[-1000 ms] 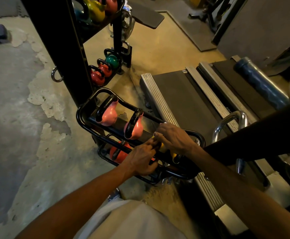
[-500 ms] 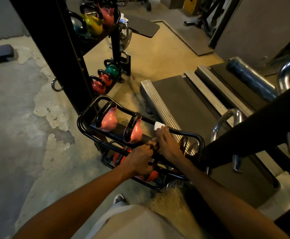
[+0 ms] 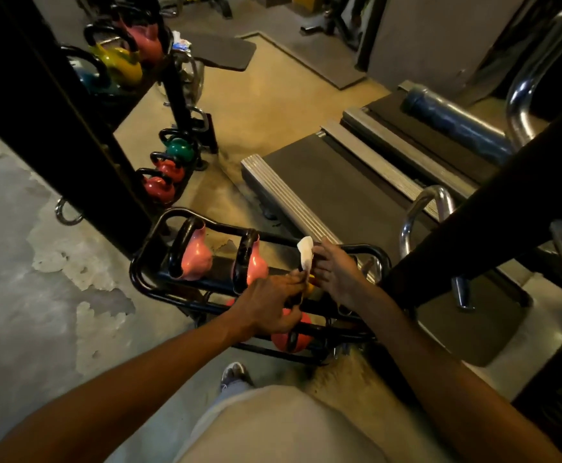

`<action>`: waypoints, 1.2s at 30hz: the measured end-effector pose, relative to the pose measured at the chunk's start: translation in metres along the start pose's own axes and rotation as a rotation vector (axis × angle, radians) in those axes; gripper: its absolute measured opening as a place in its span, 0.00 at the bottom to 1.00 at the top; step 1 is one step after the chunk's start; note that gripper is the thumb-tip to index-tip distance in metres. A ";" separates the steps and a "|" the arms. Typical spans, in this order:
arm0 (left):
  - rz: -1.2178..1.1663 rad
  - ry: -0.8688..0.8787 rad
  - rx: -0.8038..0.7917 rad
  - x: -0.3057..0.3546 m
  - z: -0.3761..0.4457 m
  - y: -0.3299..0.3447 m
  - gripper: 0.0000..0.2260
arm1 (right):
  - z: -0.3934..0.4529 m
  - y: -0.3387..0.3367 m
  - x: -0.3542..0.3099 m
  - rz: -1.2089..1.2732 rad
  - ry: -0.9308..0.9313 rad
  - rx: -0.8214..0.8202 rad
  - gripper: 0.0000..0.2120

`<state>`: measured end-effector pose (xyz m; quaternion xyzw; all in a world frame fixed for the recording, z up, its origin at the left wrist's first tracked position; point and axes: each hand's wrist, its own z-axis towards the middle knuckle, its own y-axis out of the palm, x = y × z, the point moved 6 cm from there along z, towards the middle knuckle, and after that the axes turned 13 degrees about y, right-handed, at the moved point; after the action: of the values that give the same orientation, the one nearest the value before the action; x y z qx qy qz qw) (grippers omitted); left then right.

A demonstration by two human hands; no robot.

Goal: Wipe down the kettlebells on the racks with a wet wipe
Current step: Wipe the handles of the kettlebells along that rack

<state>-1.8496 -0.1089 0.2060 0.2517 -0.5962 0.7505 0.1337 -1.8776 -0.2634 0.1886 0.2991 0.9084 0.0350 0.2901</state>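
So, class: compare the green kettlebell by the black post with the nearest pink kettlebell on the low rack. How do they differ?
The green kettlebell is rounder and looks smaller; the pink kettlebell is taller and narrower. The green one sits far from the hands; the pink one sits beside the left hand. Both have black handles.

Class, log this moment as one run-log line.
left hand: grips yellow kettlebell handle | right hand: holds wet wipe | site: low rack | wiping underway
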 end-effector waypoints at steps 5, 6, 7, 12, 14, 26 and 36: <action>-0.004 0.057 -0.059 -0.016 0.004 -0.004 0.17 | 0.018 -0.002 -0.015 -0.235 -0.114 0.321 0.16; -0.010 0.072 -0.067 -0.016 0.006 -0.007 0.16 | 0.020 -0.003 -0.014 -0.274 -0.118 0.376 0.12; -0.015 0.095 -0.063 -0.017 0.010 -0.010 0.14 | 0.020 -0.006 -0.015 -0.296 -0.129 0.427 0.11; 0.013 0.234 0.010 -0.032 0.030 -0.027 0.12 | 0.000 -0.015 -0.026 -0.453 -0.196 0.546 0.16; -0.005 0.227 0.063 -0.038 0.037 -0.034 0.14 | -0.012 -0.023 -0.028 -0.492 -0.294 0.628 0.14; -0.064 0.139 -0.331 -0.063 0.068 -0.027 0.23 | -0.041 -0.004 0.025 -0.340 -0.644 0.963 0.11; -0.053 0.132 -0.380 -0.062 0.070 -0.036 0.20 | 0.003 0.015 0.019 0.469 -0.103 0.161 0.21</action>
<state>-1.7645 -0.1609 0.2143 0.1880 -0.7102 0.6355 0.2373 -1.8807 -0.2407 0.1802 0.5253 0.7980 0.0136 0.2951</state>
